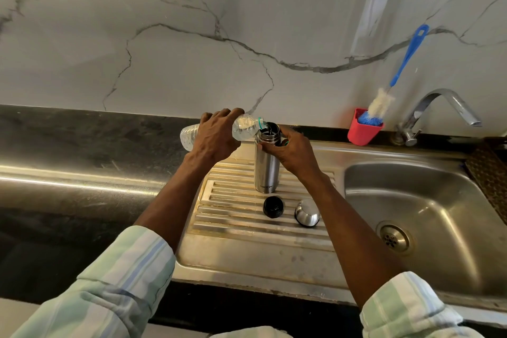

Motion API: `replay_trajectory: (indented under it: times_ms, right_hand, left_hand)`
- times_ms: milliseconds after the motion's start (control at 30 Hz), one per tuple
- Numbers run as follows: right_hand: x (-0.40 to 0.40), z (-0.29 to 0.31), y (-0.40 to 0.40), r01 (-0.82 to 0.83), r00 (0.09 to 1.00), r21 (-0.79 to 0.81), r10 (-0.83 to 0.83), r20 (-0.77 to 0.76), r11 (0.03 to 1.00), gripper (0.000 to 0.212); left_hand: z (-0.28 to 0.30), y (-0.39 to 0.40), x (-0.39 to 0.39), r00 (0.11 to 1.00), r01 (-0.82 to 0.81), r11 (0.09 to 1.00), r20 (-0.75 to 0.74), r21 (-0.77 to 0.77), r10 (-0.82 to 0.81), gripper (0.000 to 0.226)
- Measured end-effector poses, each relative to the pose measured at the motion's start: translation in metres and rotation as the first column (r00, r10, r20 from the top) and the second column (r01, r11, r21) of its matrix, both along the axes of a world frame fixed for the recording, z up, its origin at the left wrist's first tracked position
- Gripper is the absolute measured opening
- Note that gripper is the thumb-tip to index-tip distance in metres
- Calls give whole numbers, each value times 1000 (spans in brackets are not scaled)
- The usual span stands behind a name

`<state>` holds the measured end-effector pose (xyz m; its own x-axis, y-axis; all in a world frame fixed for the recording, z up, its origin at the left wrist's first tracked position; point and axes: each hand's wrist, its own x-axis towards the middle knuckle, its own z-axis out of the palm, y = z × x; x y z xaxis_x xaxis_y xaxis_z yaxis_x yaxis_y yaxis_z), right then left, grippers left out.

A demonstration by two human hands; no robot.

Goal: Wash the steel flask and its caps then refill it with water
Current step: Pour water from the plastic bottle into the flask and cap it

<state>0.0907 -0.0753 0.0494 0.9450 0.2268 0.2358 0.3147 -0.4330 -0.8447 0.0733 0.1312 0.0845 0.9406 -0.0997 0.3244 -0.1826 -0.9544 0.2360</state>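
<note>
The steel flask (266,170) stands upright and uncapped on the ribbed drainboard (236,217). My right hand (292,152) grips it near the neck. My left hand (216,136) holds a clear plastic water bottle (244,127) tipped on its side, its mouth at the flask's opening, with water running in. In front of the flask lie a black inner cap (273,207) and a steel outer cap (307,212), side by side on the drainboard.
The sink basin (428,211) with its drain lies to the right, the tap (439,110) behind it. A red holder (362,130) with a blue bottle brush (395,77) stands against the marble wall. Dark countertop (82,151) stretches to the left.
</note>
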Motion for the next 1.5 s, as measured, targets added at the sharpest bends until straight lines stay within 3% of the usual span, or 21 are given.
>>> replay_trajectory:
  times_ms: [1500]
  right_hand:
    - [3, -5, 0, 4, 1000, -6, -5, -20, 1000, 62]
  left_hand:
    - [6, 1, 2, 1000, 10, 997, -9, 83, -9, 74]
